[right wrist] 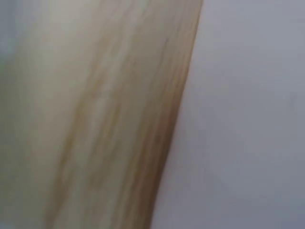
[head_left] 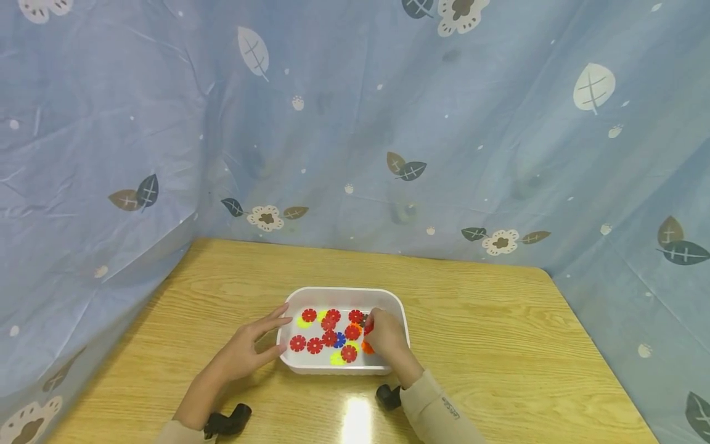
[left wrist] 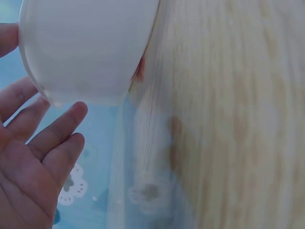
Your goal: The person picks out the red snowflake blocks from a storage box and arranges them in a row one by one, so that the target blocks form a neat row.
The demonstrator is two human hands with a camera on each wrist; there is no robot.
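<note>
A white plastic tray (head_left: 344, 370) holds several notched snowflake discs, mostly red, such as one red disc (head_left: 297, 343) near the left end. A blue disc (head_left: 339, 340) and yellow discs (head_left: 304, 322) lie among them. My left hand (head_left: 244, 351) is at the tray's left end, fingers spread and nearly straight, with thumb and fingertips at the rim. The left wrist view has this hand (left wrist: 33, 152) beside the tray's outer wall (left wrist: 86, 47). Inside the right end, my right hand (head_left: 388, 339) points down with curled fingers, pinching a red snowflake disc (head_left: 368, 324) partly hidden by them.
The tray stands on a wood-grain table (head_left: 488, 345). A blue curtain (head_left: 344, 123) with leaf and flower prints hangs behind and along the sides. Black wrist mounts (head_left: 228, 421) sit by the forearms. The right wrist view is blurred, with tray wall (right wrist: 238, 119) and wood surface.
</note>
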